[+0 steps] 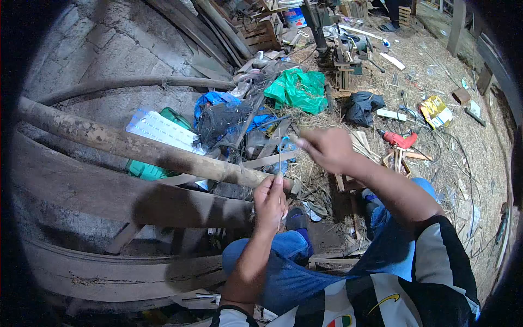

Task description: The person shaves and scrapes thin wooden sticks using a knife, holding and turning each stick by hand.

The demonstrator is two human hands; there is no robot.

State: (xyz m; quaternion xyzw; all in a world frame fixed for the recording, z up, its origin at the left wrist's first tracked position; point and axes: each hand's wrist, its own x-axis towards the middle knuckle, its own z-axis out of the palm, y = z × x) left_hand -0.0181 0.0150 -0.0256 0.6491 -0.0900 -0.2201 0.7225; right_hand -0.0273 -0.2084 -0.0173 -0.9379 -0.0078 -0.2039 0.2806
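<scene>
A thin upright strip (280, 150) rises from my left hand (271, 203), whose thumb and fingers are pinched round its lower end. To its right, my right hand (328, 148) is closed, with a small, blurred thing at its fingertips that I cannot make out. The two hands are apart, my right one higher and further forward. Close to my left hand is the end of a long round wooden pole (163, 159). Behind the hands lie a green plastic bag (298, 90) and a blue bag (216, 100).
A red power drill (399, 139) with a cable lies at the right, near a black bag (364, 106) and a yellow packet (435, 111). Wooden beams (125, 199) run along the left. At the top right, part of another person (391, 12) shows.
</scene>
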